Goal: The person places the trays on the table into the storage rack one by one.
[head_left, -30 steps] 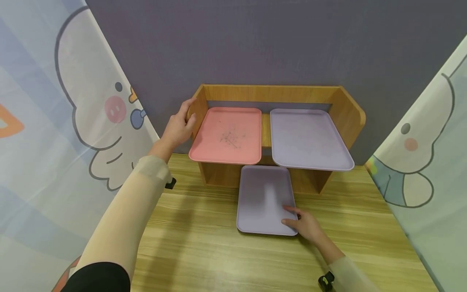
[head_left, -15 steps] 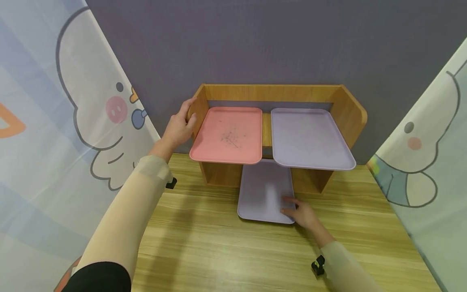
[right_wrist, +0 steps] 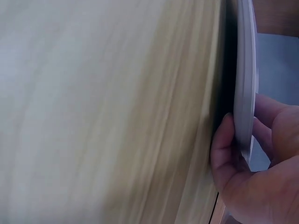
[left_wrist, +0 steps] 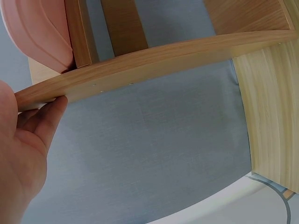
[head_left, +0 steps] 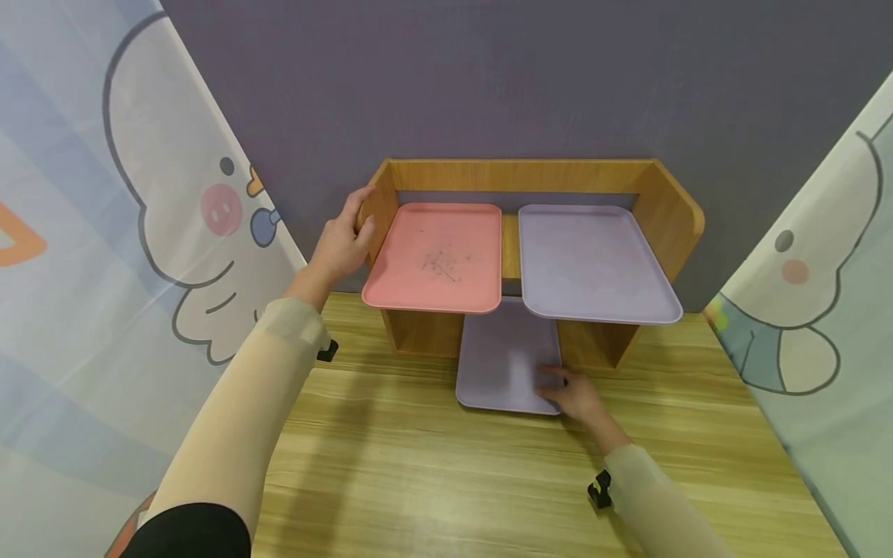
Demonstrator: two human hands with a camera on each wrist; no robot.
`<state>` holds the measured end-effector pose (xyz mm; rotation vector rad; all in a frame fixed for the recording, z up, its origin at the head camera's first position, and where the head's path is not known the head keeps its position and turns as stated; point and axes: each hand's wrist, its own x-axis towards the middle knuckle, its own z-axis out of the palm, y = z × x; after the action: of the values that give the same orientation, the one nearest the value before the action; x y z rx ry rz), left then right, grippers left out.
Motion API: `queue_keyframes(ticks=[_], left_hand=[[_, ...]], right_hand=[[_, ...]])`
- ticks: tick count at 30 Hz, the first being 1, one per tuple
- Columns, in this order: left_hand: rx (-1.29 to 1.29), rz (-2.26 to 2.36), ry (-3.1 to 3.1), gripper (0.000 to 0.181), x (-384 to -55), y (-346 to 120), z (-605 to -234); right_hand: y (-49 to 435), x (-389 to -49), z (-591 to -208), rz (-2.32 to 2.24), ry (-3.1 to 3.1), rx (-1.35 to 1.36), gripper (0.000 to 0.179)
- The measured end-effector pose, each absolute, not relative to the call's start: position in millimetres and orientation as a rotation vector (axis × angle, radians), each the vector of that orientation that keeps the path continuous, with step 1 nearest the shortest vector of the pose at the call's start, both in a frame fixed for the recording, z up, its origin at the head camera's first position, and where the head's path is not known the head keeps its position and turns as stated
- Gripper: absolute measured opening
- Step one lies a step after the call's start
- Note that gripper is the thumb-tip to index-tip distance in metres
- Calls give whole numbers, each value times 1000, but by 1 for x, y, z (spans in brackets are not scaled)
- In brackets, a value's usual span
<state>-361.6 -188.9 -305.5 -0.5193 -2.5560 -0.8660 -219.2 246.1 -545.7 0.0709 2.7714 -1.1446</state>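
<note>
My left hand grips the upper left side panel of a small wooden shelf; the left wrist view shows its fingers against the panel's edge. My right hand pinches the right edge of the lower lilac tray near its front corner. In the right wrist view the tray's edge passes between thumb and fingers. The back of this tray lies under the shelf, hidden by the trays above. On the upper level sit a pink tray with a faint plant print and a second lilac tray.
The shelf stands on a wood-grain table against a dark grey panel. Cartoon-printed curtains hang on the left and right. Both upper trays jut out past the shelf's front.
The lower lilac tray has slid farther back under the shelf, with my right hand moving forward along with it. My left hand has kept its hold on the side panel.
</note>
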Motion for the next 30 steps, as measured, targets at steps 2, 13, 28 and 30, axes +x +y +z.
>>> queue_keyframes(ticks=[2,13,28,30], left_hand=[[-518,-864,-2560,57,-361,-189,-305],[-514,-863,-2563,57,-361,-189,-305],[-509,-876,-2561,57,-360,-188,-305],[-508,-879,-2561,58,-360,-188,-305]], right_hand=[[246,-222,-546,-1137,2781,76,57],[244,-228,-547,-1172,2790,96,56],[243,-232,-546,-1160,2805,101,55],[244,-232,-546,-1163,2809,99,55]])
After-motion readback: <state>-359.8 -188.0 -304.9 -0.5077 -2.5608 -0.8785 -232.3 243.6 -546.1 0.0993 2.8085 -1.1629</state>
